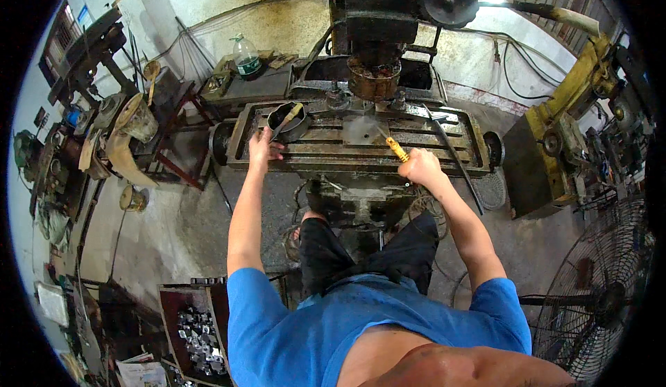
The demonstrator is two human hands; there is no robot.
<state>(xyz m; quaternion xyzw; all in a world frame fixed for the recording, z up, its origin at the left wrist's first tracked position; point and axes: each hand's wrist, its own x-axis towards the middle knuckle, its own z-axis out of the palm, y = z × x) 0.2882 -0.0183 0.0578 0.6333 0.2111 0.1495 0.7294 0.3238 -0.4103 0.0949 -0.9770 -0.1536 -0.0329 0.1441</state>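
My right hand (421, 167) is closed around a yellow air blow gun (396, 149) at the front of the slotted milling machine table (326, 157). Its thin nozzle points to the far left, toward a pale, hazy patch (361, 130) on the table. My left hand (261, 150) is at the table's front left edge with its fingers apart, beside a round dark pan (297, 130). A brush (288, 117) with a light-coloured handle lies across the pan. Above the table's middle hangs the dirty machine head (374, 78).
A dark bar (451, 157) slants over the table's right front edge. A clear bottle (245, 57) with a green label stands back left. Another machine (544, 155) is at the right, above a large fan (603, 297). Small metal parts (201, 338) fill a box at lower left.
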